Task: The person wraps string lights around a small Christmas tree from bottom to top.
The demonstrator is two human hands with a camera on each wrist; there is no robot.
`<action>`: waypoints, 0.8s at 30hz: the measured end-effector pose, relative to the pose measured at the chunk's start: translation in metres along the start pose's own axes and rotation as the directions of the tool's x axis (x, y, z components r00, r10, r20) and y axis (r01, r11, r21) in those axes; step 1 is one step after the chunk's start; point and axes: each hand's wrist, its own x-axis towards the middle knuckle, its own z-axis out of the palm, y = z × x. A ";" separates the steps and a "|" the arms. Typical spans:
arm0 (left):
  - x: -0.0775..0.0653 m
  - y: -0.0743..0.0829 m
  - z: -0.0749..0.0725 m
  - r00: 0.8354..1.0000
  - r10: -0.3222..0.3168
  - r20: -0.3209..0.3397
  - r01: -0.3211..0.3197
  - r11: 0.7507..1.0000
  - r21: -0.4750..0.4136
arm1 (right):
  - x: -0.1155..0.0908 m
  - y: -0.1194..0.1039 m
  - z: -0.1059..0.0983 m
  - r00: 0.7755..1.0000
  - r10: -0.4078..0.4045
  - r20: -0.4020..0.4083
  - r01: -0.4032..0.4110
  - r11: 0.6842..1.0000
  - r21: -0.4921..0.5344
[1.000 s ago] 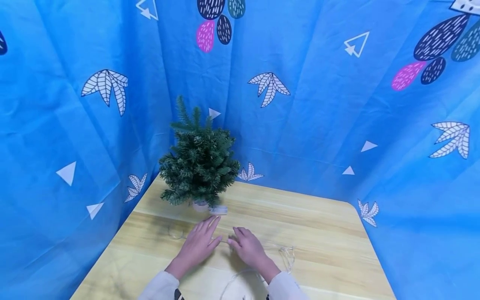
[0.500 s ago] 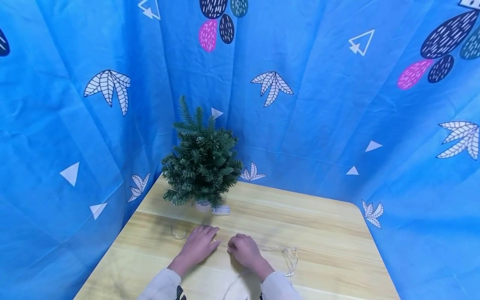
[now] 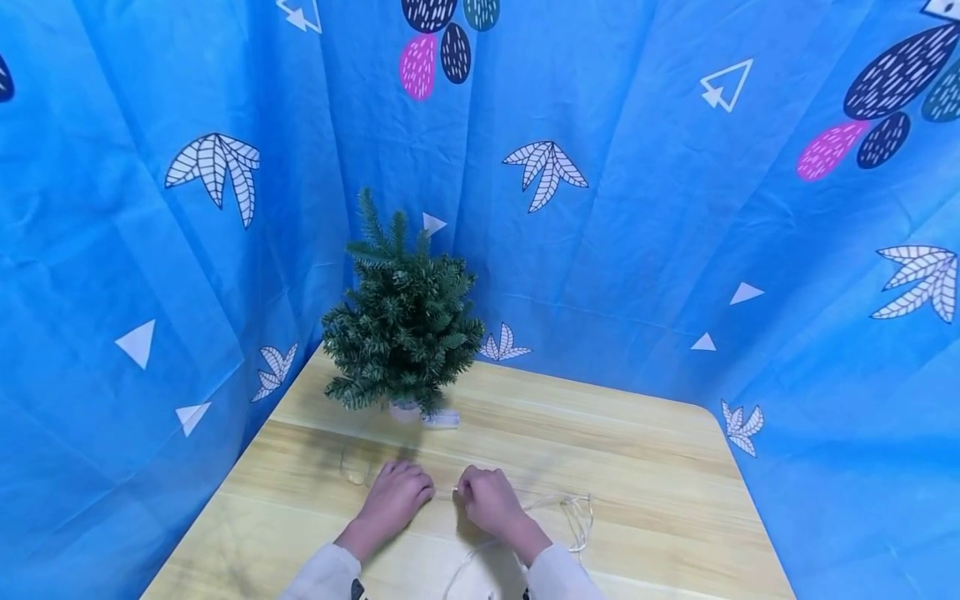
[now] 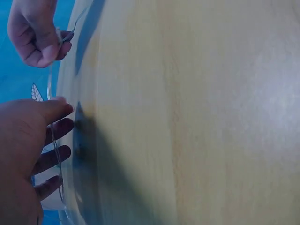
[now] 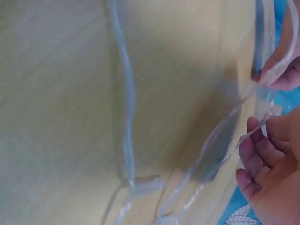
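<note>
A string of clear-wired fairy lights [image 3: 579, 521] lies on the table in loose loops around my right hand. My left hand [image 3: 396, 500] is curled over the wire, which runs across its fingers behind the thumb in the left wrist view. A short way to the right, my right hand [image 3: 491, 502] pinches the same wire between thumb and index finger. A short stretch of wire spans the gap between both hands. Up close in the right wrist view, the clear wire [image 5: 130, 98] shows small bulb-like joints. The head view hides the fingertips of both hands.
Behind my hands stands a small artificial Christmas tree [image 3: 405, 325] in a pale pot [image 3: 405, 411]. A small whitish box [image 3: 441, 418] lies beside the pot. Blue patterned curtain [image 3: 600, 250] encloses the back and sides of the wooden table [image 3: 637, 475].
Both hands have gone from spread fingers to curled ones. My left hand has drawn back from the tree's base. The tree and box remain in place.
</note>
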 end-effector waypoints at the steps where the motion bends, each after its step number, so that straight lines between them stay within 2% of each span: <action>1: 0.000 0.001 -0.001 1.000 0.004 -0.008 -0.004 1.000 0.006 | 0.000 0.000 -0.001 1.000 0.011 0.003 -0.011 1.000 0.011; 4: 0.000 0.003 -0.005 0.999 0.014 -0.029 -0.013 1.000 0.020 | 0.001 -0.002 -0.003 1.000 0.024 0.007 -0.025 0.998 0.054; 7: 0.002 0.006 -0.011 0.999 0.013 -0.040 -0.013 1.000 -0.001 | 0.003 -0.004 -0.006 1.000 0.002 -0.006 -0.001 0.996 0.091; 14: 0.011 0.013 -0.033 0.999 -0.052 -0.010 0.050 0.992 -0.117 | 0.006 -0.004 -0.017 0.989 -0.097 -0.110 0.103 0.993 0.053; 21: 0.010 0.002 -0.055 0.994 -0.100 -0.036 0.094 0.986 -0.138 | 0.011 0.001 -0.035 0.982 -0.102 -0.157 0.113 0.991 0.064; 24: 0.007 -0.006 -0.064 0.994 -0.111 -0.023 0.107 0.983 -0.149 | 0.013 0.003 -0.042 0.974 -0.114 -0.193 0.128 0.990 0.062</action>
